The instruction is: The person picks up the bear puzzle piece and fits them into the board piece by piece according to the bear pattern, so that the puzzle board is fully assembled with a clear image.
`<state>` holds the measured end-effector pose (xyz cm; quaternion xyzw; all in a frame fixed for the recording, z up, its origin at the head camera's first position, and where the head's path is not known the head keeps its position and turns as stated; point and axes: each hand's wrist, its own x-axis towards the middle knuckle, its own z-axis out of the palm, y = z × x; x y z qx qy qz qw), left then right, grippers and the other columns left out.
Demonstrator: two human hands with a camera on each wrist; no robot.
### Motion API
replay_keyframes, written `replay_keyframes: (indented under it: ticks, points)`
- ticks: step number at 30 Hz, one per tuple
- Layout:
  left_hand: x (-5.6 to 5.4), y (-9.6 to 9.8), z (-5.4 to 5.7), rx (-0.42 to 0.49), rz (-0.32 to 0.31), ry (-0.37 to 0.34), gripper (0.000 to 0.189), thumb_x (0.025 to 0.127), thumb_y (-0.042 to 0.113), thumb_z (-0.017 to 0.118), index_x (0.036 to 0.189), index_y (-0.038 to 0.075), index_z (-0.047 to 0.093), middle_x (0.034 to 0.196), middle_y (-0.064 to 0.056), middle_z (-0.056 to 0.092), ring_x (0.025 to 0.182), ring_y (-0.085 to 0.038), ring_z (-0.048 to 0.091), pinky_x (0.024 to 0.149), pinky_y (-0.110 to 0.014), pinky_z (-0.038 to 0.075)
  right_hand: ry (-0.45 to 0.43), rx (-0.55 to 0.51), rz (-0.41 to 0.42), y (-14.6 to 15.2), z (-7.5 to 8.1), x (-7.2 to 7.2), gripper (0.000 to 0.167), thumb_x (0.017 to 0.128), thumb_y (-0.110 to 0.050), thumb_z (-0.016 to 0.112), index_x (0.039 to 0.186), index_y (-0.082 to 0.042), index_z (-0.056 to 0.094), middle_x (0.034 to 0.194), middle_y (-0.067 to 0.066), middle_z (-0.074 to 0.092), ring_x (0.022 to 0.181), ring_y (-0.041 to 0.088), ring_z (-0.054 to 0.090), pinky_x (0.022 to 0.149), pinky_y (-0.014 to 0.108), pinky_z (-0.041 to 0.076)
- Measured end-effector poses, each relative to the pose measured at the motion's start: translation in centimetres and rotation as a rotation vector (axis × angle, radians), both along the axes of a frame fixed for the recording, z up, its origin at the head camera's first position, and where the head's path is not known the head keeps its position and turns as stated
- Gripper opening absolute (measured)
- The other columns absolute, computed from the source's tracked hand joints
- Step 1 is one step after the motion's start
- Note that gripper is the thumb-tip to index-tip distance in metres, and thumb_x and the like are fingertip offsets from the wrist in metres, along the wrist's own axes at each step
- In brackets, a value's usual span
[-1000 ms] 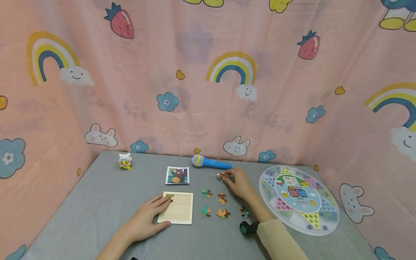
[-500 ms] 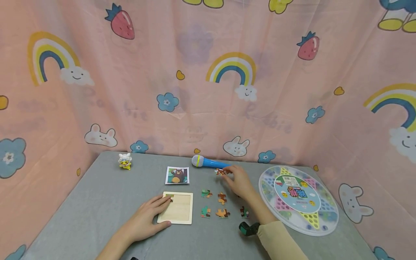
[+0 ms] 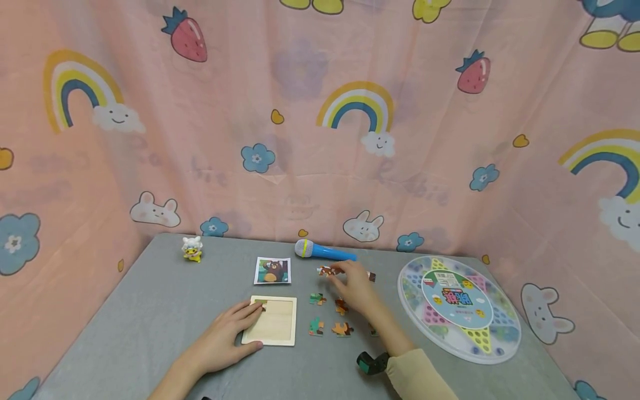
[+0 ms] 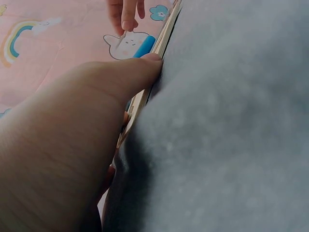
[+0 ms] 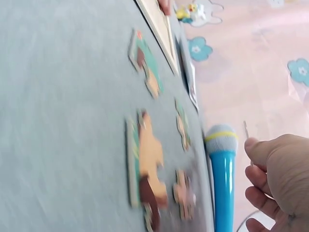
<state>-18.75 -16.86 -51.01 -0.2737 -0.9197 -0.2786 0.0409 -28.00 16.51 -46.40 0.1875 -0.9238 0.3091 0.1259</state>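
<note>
Pink curtain (image 3: 225, 83) backs the desk (image 3: 150, 311). The left hand (image 3: 231, 334) spreads across the wooden tray (image 3: 280, 328), likely steadying it; at its two o'clock, the right hand (image 3: 357, 286) pinches a puzzle piece (image 3: 325, 271) edgewise, perhaps keeping its picture visible.

Count: 8 puzzle pieces (image 3: 316, 326) visible, 5 other items on the table (image 3: 125, 333), 2 hands.
Pieces: 6 loose on the table, some partly covered by the right hand (image 3: 356, 286) and its arm; 1 held piece (image 3: 325, 271) in the right hand's fingers; 1 corner piece (image 3: 263, 303) in the tray, partly under the left hand (image 3: 231, 336). Any behind the right arm: can't count. Other items: 1 wooden tray (image 3: 275, 325), 1 picture card (image 3: 273, 271), 1 microphone (image 3: 325, 251), 1 small figurine (image 3: 192, 249), 1 round game board (image 3: 459, 310). Pink curtain (image 3: 210, 122) prints: 3 rainbows (image 3: 375, 103), 2 strawberries (image 3: 189, 40), 3 rabbits (image 3: 155, 211).
</note>
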Motion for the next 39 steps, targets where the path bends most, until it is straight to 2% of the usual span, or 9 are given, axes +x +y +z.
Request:
replay_keyframes:
  ticks: [4, 11, 16, 21, 28, 32, 35, 39]
  points:
    - [0.1, 0.0, 0.0, 0.005, -0.003, 0.012, 0.074, 0.096, 0.049, 0.076, 0.152, 0.004, 0.058, 0.16, -0.009, 0.053, 0.149, -0.043, 0.044, 0.112, -0.072, 0.039, 0.027, 0.01, 0.021, -1.2, -0.3, 0.6, 0.024, 0.097, -0.011, 0.078, 0.118, 0.001, 0.075, 0.111, 0.014, 0.074, 0.106, 0.032, 0.067, 0.094, 0.052, 0.056]
    - [0.1, 0.0, 0.0, -0.001, 0.001, 0.006, 0.074, 0.096, 0.048, 0.076, 0.152, 0.004, 0.058, 0.161, -0.009, 0.053, 0.15, -0.042, 0.043, 0.113, -0.071, 0.038, 0.041, 0.049, -0.017, -3.5, -0.5, 1.9, 0.023, 0.097, -0.015, 0.079, 0.115, -0.001, 0.076, 0.107, 0.012, 0.075, 0.104, 0.029, 0.067, 0.092, 0.05, 0.056]
    - [0.1, 0.0, 0.2, -0.009, 0.002, 0.011, 0.074, 0.096, 0.048, 0.076, 0.152, 0.003, 0.058, 0.161, -0.009, 0.053, 0.15, -0.042, 0.044, 0.113, -0.071, 0.039, 0.031, 0.04, -0.027, -4.9, -0.5, 2.7, 0.022, 0.096, -0.016, 0.08, 0.113, -0.002, 0.077, 0.104, 0.01, 0.074, 0.101, 0.027, 0.066, 0.09, 0.051, 0.054]
    - [0.0, 0.0, 0.3, -0.015, 0.003, -0.008, 0.075, 0.096, 0.05, 0.075, 0.153, 0.004, 0.057, 0.161, -0.009, 0.052, 0.15, -0.043, 0.043, 0.113, -0.071, 0.039, -0.019, 0.021, -0.008, -6.2, -0.7, 3.3, 0.023, 0.097, -0.018, 0.079, 0.114, -0.003, 0.077, 0.104, 0.009, 0.073, 0.102, 0.026, 0.064, 0.09, 0.053, 0.051]
    - [0.0, 0.0, 0.1, -0.012, 0.007, -0.025, 0.075, 0.096, 0.051, 0.075, 0.153, 0.005, 0.057, 0.162, -0.008, 0.051, 0.151, -0.042, 0.042, 0.113, -0.072, 0.038, -0.03, 0.017, 0.027, -8.1, -1.0, 4.1, 0.021, 0.096, -0.018, 0.08, 0.112, -0.004, 0.078, 0.097, 0.005, 0.071, 0.093, 0.021, 0.062, 0.082, 0.039, 0.05]
    - [0.0, 0.0, 0.0, -0.009, 0.009, -0.002, 0.074, 0.096, 0.05, 0.076, 0.153, 0.005, 0.058, 0.161, -0.008, 0.053, 0.15, -0.042, 0.043, 0.113, -0.071, 0.04, -0.023, 0.034, 0.056, -9.1, -1.2, 4.7, 0.021, 0.095, -0.017, 0.082, 0.11, -0.004, 0.079, 0.094, 0.004, 0.071, 0.087, 0.017, 0.061, 0.077, 0.032, 0.047]
    - [0.0, 0.0, -0.1, -0.012, 0.004, 0.03, 0.073, 0.096, 0.049, 0.076, 0.152, 0.005, 0.059, 0.16, -0.008, 0.054, 0.149, -0.042, 0.045, 0.112, -0.07, 0.041, -0.038, 0.017, 0.09, -9.6, -1.3, 5.0, 0.019, 0.094, -0.014, 0.081, 0.109, -0.002, 0.078, 0.093, 0.005, 0.07, 0.086, 0.017, 0.06, 0.077, 0.031, 0.048]
    - [0.0, 0.0, 0.0, -0.009, 0.003, 0.019, 0.073, 0.096, 0.049, 0.076, 0.152, 0.005, 0.058, 0.161, -0.007, 0.053, 0.15, -0.041, 0.044, 0.114, -0.069, 0.04, -0.069, 0.017, 0.106, -10.1, -1.7, 5.2, 0.019, 0.094, -0.014, 0.081, 0.109, -0.003, 0.078, 0.095, 0.005, 0.071, 0.09, 0.018, 0.063, 0.08, 0.034, 0.052]
